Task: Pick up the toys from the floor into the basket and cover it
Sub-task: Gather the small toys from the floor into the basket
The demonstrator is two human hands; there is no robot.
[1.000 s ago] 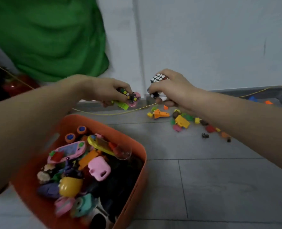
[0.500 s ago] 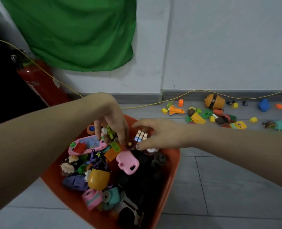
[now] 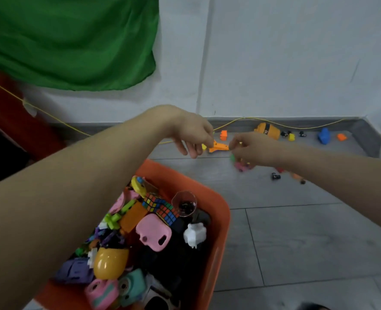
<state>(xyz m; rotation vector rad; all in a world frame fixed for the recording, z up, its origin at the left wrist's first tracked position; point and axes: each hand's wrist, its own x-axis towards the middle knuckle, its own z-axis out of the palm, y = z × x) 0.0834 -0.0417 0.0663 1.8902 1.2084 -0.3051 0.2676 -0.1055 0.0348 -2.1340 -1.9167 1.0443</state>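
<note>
Mid pick-up step: left hand (image 3: pixel 191 135) and right hand (image 3: pixel 251 148) reaching empty with loosely spread fingers toward orange toy plane (image 3: pixel 218 147) and floor (image 3: pixel 296 231) scatter by the wall, orange basket (image 3: pixel 220 220) near-full and uncovered; next calls for pinching small pieces.

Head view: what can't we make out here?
- Basket left rim: hidden by the left forearm.
- Basket near end: cut off by the bottom edge.
- Toys under the right hand: motion-blurred, covered by fingers.
- Left hand: fingertips blurred, contact with the orange toy unclear.
- Small dark toys: too small to identify.
</note>
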